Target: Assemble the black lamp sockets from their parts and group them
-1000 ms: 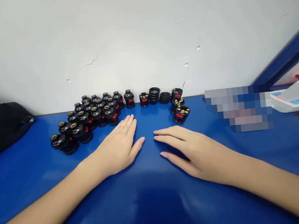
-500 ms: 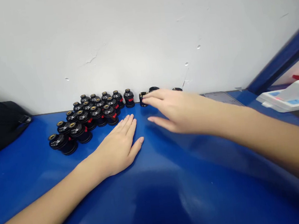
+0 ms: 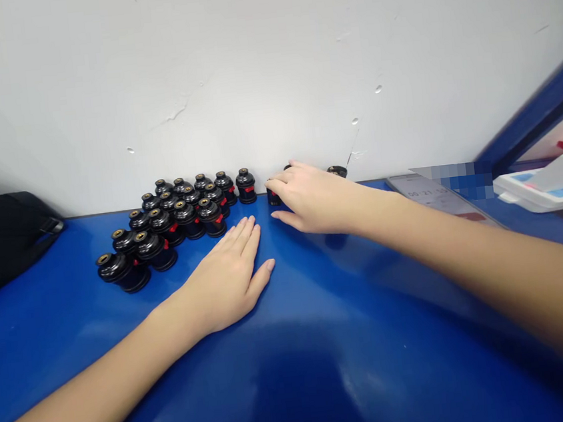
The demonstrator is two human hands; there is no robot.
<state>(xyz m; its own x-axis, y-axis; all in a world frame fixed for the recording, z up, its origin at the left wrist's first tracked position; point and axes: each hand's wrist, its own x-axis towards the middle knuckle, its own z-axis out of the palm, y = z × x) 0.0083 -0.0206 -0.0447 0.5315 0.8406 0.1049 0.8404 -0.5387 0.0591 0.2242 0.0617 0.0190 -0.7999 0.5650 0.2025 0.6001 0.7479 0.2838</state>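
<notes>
My left hand point(image 3: 230, 275) lies flat on the blue table point(image 3: 194, 388), fingers stretched out and thumb apart, holding nothing. Just beyond its fingertips stands a group of several black bottle-shaped parts point(image 3: 189, 218) with domed tops, brass-coloured openings and red marks. Farther right, my right hand point(image 3: 313, 197) reaches over a small black cylindrical part point(image 3: 274, 195), partly covered by the fingers. That part shows in the gap between index finger and thumb; the hand looks open around it. Another black round part point(image 3: 338, 171) peeks out behind the wrist, and a third is mostly hidden behind the knuckles.
A white wall point(image 3: 257, 72) closes off the back of the table. At the left edge rests a black bag point(image 3: 2, 233). A phone-like screen showing digits point(image 3: 425, 190) lies behind my right forearm. A white tray with blue compartments point(image 3: 551, 189) stands at the far right.
My right hand has lowered and drawn its thumb nearer the small black cylindrical part. More of the screen shows behind the forearm. My left hand stays in place; the view has shifted slightly.
</notes>
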